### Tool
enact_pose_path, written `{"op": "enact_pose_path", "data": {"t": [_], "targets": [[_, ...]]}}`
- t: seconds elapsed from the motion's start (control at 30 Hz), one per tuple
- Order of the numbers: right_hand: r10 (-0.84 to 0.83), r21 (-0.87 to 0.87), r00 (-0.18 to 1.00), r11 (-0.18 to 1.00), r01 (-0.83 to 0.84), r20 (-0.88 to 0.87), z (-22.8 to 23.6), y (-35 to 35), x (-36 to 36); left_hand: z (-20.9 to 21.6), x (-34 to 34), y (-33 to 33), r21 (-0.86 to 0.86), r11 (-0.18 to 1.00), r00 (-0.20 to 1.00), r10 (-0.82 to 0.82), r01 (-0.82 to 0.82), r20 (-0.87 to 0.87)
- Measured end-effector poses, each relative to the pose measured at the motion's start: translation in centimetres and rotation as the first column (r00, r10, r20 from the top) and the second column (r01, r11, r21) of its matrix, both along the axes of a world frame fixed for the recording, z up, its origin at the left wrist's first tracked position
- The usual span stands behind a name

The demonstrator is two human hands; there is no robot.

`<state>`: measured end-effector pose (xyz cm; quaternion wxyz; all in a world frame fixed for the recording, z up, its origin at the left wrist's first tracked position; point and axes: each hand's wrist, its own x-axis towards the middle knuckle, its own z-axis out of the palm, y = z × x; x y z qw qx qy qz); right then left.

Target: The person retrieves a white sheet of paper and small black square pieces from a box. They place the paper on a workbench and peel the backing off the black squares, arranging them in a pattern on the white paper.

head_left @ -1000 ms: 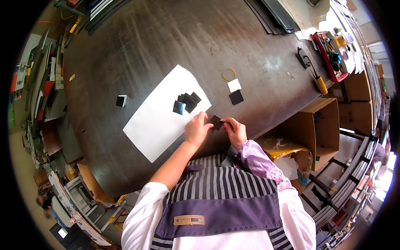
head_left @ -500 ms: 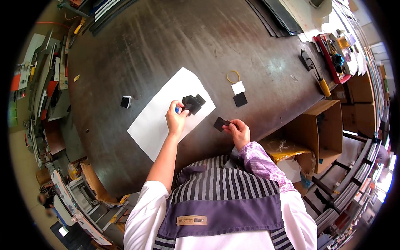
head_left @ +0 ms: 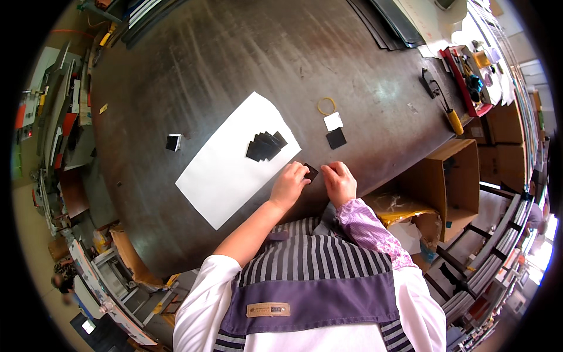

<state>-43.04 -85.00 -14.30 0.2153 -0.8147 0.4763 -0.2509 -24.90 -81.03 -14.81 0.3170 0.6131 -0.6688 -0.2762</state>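
My left hand [head_left: 289, 183] is closed on a small black square piece [head_left: 312, 172], whose free corner points toward my other hand. Just to the right, my right hand [head_left: 341, 184] is in a pinch; whatever is between its fingertips, if anything, is too small to make out. A slim gap separates the two hands. Several black squares [head_left: 265, 146] lie overlapped in a fan on a white paper sheet [head_left: 217, 176]. Beyond my right hand, one black square [head_left: 336, 138] lies beside a white square [head_left: 333, 121] and a yellow rubber band [head_left: 326, 106].
The dark tabletop [head_left: 223, 53] bears a small black-and-white block [head_left: 173, 142] at left. A yellow-handled tool [head_left: 448, 110] and a red tray of tools [head_left: 469, 82] are at the right. An open cardboard box [head_left: 460, 188] adjoins the table's right edge. Black sheets [head_left: 390, 23] lie at the back.
My left hand has left the fanned squares and come right and nearer. The black square from my right hand is now in my left, and my right hand stays pinched nearby.
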Motion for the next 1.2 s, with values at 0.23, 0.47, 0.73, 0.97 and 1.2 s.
{"op": "enact_pose_path", "data": {"t": [0.23,0.47,0.73,0.97,1.2], "targets": [[-0.004,-0.012,1.0,1.0,0.004,0.006,-0.4,0.7,-0.3,-0.7,-0.3,0.1,0.04,0.998,0.999,0.04,-0.039,-0.017],[0.07,0.037,0.996,0.997,-0.068,-0.054,-0.7,1.1,-0.4,-0.5,-0.4,0.1,0.05,0.998,0.998,0.048,-0.046,-0.028],[0.181,0.063,0.977,0.983,-0.175,-0.11,-0.7,1.6,-0.2,-0.2,-0.6,0.0,0.046,0.997,0.998,0.055,-0.054,-0.025],[0.291,0.089,0.953,0.955,-0.284,-0.081,-1.0,2.2,-0.7,-0.1,-0.6,0.0,0.066,0.996,0.998,0.06,-0.059,-0.018],[0.261,0.109,0.964,0.961,-0.255,-0.044,-0.7,2.3,-0.8,0.1,-0.8,-0.1,0.042,0.998,0.999,0.043,-0.043,-0.002]]}}
